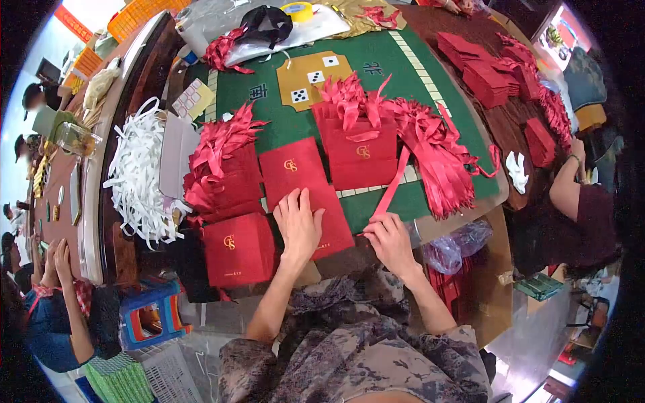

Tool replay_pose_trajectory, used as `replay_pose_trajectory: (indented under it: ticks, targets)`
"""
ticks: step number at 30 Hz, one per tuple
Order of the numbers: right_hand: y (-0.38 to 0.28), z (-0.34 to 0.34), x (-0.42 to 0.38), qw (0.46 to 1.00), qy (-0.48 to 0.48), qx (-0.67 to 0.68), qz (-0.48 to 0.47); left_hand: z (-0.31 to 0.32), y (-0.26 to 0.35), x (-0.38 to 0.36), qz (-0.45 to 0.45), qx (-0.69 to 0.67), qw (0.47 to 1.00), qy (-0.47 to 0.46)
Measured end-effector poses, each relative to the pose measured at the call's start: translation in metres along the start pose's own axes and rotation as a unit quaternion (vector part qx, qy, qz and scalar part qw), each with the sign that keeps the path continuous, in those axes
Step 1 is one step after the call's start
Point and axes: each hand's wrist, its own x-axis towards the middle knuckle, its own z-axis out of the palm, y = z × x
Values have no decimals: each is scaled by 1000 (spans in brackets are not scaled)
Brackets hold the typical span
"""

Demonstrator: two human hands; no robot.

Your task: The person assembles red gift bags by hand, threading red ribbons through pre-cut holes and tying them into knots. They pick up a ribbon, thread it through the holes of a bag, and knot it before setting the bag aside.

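My left hand (297, 223) lies with its fingers stretched out on a flat red paper bag (292, 168) printed with a gold logo. Between the pinched fingers of my right hand (391, 243) is the end of a red ribbon (396, 183), which runs up toward a thick bundle of red ribbons (440, 174). Behind the flat bag sits a stack of red bags (359, 161) with ribbons on top. To the left are another stack of red bags (238, 250) and a ribboned pile (222, 161).
White strips (138, 171) heap up beside a grey box (178, 151) at left. Yellow tape (297, 10) and a black bundle (267, 25) lie at the back of the green table (252, 127). People work at both sides; more red bags (487, 80) lie at right.
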Motion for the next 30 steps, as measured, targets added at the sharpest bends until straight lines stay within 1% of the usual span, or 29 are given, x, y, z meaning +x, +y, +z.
replay_pose_trajectory:
  ticks: [3,5,6,8,9,10,12,16,18,19,21,25,30]
  targets:
    - [-13,-5,7,1000,22,17,-4,-12,9,-3,-5,-28,1000,0]
    - [-22,-5,15,998,54,32,-15,-23,22,-6,13,-48,999,-1]
    - [-25,-3,17,998,52,32,-12,-26,26,-8,12,-49,999,-5]
    - [-32,1,19,997,29,49,59,-33,34,-12,28,-81,996,-13]
    - [-32,5,21,996,36,54,67,-37,38,-11,29,-86,996,5]
    - [-34,6,23,995,35,54,70,-40,39,-12,28,-87,996,2]
    - [-39,7,24,990,29,86,110,-43,40,-14,22,-126,991,-25]
    - [-45,8,24,983,47,103,144,-47,44,-16,-12,-153,987,-37]
    - [-49,3,26,959,29,173,222,-48,44,-16,-14,-174,983,-52]
    - [-49,2,27,959,29,173,223,-48,45,-16,-14,-175,983,-53]
    - [-48,1,28,933,12,227,279,-48,46,-17,-6,-164,986,-37]
    - [-50,-7,31,937,-7,203,284,-48,47,-19,-10,-175,983,-48]
    - [-50,-7,33,929,-26,206,305,-47,49,-20,6,-178,984,-20]
